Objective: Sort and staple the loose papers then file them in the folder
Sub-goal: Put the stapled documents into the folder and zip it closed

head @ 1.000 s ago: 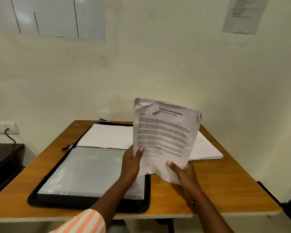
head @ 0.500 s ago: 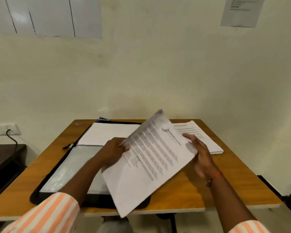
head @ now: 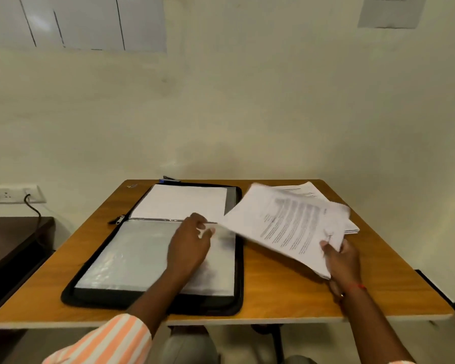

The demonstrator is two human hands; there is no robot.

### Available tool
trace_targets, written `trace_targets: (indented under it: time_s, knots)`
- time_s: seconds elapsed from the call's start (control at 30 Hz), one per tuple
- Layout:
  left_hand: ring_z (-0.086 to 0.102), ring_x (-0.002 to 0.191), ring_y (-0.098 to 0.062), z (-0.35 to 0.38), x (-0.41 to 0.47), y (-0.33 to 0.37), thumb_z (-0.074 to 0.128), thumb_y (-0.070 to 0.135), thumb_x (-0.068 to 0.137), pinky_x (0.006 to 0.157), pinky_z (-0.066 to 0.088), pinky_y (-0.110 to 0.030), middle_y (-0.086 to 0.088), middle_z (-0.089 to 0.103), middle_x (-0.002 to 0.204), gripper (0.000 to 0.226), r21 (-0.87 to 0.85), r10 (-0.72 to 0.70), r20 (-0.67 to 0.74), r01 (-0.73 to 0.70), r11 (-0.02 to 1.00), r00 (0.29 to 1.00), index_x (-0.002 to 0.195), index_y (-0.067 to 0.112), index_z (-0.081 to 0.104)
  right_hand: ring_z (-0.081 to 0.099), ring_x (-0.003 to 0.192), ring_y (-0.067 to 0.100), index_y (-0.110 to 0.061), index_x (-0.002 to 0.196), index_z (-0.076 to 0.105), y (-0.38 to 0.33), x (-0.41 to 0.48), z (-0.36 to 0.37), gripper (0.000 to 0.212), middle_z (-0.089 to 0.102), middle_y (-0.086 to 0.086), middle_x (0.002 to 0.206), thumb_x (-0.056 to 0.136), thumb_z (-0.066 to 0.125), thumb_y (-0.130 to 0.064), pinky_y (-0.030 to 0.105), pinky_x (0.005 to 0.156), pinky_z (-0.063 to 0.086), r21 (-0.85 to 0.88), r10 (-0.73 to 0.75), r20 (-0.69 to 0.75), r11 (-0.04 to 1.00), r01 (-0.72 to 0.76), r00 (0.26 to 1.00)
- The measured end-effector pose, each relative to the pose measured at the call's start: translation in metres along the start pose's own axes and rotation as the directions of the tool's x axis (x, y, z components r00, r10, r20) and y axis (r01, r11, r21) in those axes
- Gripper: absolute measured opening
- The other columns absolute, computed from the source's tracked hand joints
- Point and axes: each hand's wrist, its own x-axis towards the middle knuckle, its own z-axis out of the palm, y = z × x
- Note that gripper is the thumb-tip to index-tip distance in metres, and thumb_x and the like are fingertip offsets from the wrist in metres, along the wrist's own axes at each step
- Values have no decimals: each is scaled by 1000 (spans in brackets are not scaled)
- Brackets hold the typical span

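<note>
Sorting seems in hand — right hand pinches printed sheets by their near corner above the stack on the table, left hand hangs loosely curled over the open folder — next, I judge, they need squaring for stapling.

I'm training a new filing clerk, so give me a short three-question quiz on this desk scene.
1. Which hand grips the printed sheets? A left, B right, C both.
2. True or false: the folder lies open on the table.
3. Fill in: the left hand is over the folder's clear ___.
Key: 1 B, the right hand; 2 true; 3 sleeve.
</note>
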Motion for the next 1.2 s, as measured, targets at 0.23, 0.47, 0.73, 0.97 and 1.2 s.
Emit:
trace_targets:
  time_s: [0.23,0.47,0.73,0.97,1.2]
  knots:
    - [50,106,-12,27,-23,-21,63,73,79,90,43,-34,11,58,112,45,341,132,285,-229,912,949,107,38,66,68,100,25,-15,127,63,10,4,-2,32,69,5,124,96,65,-9,41,79,59,9,-6,-190,1000,8,982]
    - [65,82,-6,21,-18,-19,67,44,89,81,56,-34,15,72,89,13,165,46,235,-87,982,971,85,35,76,70,98,24,-19,130,62,8,-3,-3,35,69,2,124,97,66,-11,42,78,61,-12,-9,-153,1000,7,988]
    - [66,82,-7,14,-7,-4,63,36,96,81,49,-23,5,77,92,22,21,-164,188,163,986,968,96,22,81,72,95,25,-25,125,62,8,-23,-16,33,70,1,123,95,70,-18,52,79,62,-29,10,-141,999,-14,990]
    - [66,76,-12,12,-9,10,60,39,98,76,47,-23,0,77,85,29,34,-180,99,178,983,979,90,19,80,69,96,26,-21,122,61,8,-37,-34,28,68,3,121,96,67,-13,46,74,61,-114,-24,-116,993,11,993]
    - [62,72,-10,14,-11,19,58,45,98,73,41,-25,11,69,77,29,65,-216,79,211,975,973,85,28,78,70,90,25,-24,120,62,8,-47,-56,28,70,5,118,95,68,-14,54,73,62,-200,-9,-39,980,1,999]
